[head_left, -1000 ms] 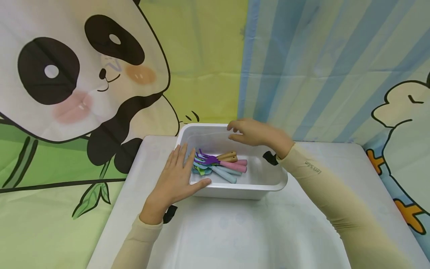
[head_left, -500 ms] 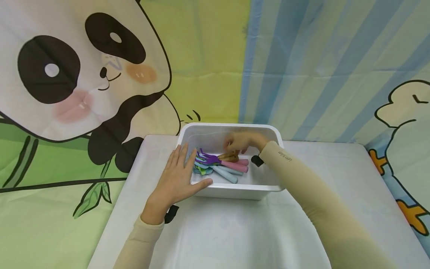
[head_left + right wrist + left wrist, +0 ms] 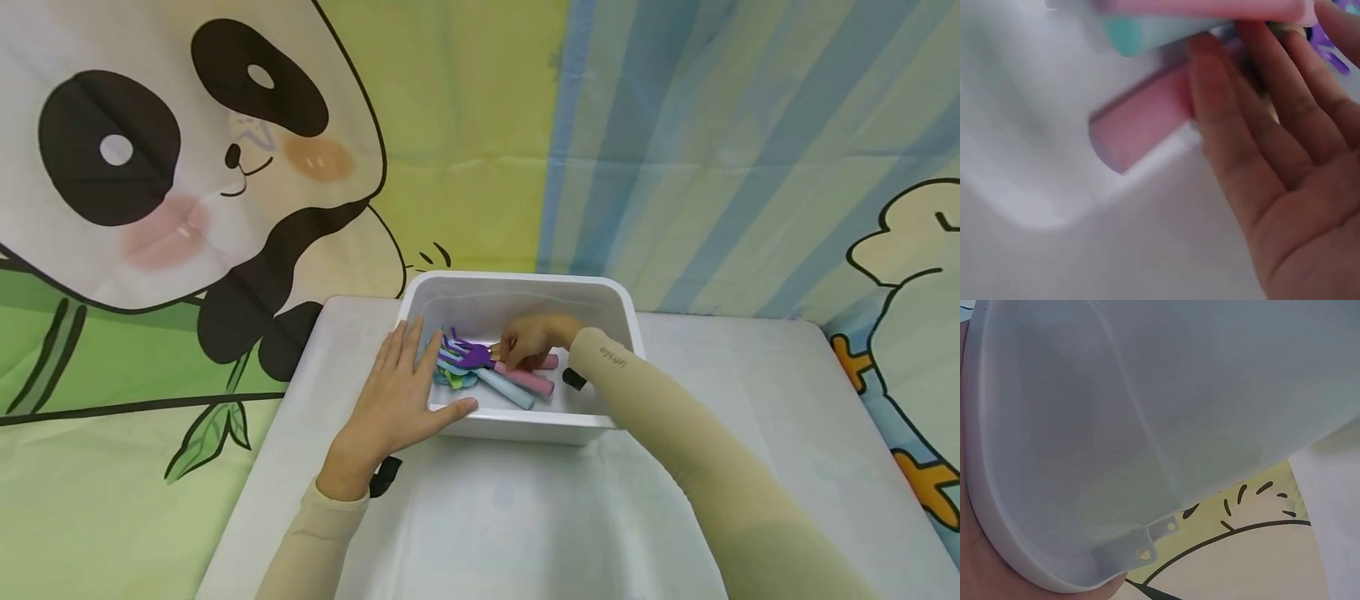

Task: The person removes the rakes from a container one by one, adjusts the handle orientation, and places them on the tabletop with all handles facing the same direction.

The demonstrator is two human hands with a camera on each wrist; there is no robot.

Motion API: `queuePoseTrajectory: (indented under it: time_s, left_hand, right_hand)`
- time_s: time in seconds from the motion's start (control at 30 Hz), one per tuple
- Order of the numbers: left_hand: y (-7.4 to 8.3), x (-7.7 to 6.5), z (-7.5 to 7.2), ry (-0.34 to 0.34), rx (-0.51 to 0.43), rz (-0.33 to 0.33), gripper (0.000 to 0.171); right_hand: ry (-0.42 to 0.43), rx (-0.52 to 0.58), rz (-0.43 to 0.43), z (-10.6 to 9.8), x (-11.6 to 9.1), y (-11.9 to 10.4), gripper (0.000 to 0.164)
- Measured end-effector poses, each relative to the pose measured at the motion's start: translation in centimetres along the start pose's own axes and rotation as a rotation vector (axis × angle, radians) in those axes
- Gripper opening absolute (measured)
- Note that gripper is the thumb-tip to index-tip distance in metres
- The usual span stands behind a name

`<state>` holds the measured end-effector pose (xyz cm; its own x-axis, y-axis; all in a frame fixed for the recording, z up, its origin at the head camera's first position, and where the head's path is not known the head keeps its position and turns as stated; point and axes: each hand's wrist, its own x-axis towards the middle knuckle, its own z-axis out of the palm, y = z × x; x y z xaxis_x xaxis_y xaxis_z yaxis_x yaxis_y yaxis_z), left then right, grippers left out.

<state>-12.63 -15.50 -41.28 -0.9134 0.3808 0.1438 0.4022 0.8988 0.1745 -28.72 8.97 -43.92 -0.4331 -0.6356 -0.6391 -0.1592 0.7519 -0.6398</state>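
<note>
A white plastic bin [image 3: 525, 425] stands on the table, with colourful forked and leaf-like pieces heaped at its left. Among them I see a purple fork-like head [image 3: 472, 355], pink handles [image 3: 528, 380] and a pale blue handle [image 3: 506, 389]. My left hand [image 3: 393, 392] rests on the bin's left rim, fingers straight, thumb along the front rim. Inside the bin, my right hand [image 3: 534, 340] curls its fingers on a wooden-handled utensil, mostly hidden under the hand. In the right wrist view its fingers [image 3: 1229, 119] lie against a pink handle [image 3: 1144, 119].
The white-covered table [image 3: 480, 517] extends in front of the bin and to its sides. Behind it hangs a printed cloth [image 3: 465, 150] with a panda. Black straps [image 3: 574, 379] show at both wrists. The bin's wall [image 3: 1116, 425] fills most of the left wrist view.
My right hand has come down from above the bin's back rim into the bin, onto the wooden handles, and its fingers have curled. The left hand stays on the rim.
</note>
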Motion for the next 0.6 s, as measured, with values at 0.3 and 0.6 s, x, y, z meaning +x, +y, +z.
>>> queuePoseTrajectory:
  time_s: [0.3, 0.6]
  left_hand:
    - [0.0, 0.0, 0.0, -0.005, -0.002, -0.006, 0.115]
    - [0.0, 0.0, 0.1, -0.006, -0.009, -0.009, 0.115]
  right_hand:
    - [0.164, -0.147, -0.038, 1.6, 1.6, -0.1, 0.019]
    - [0.148, -0.130, -0.040, 2.1, 1.8, -0.8, 0.011]
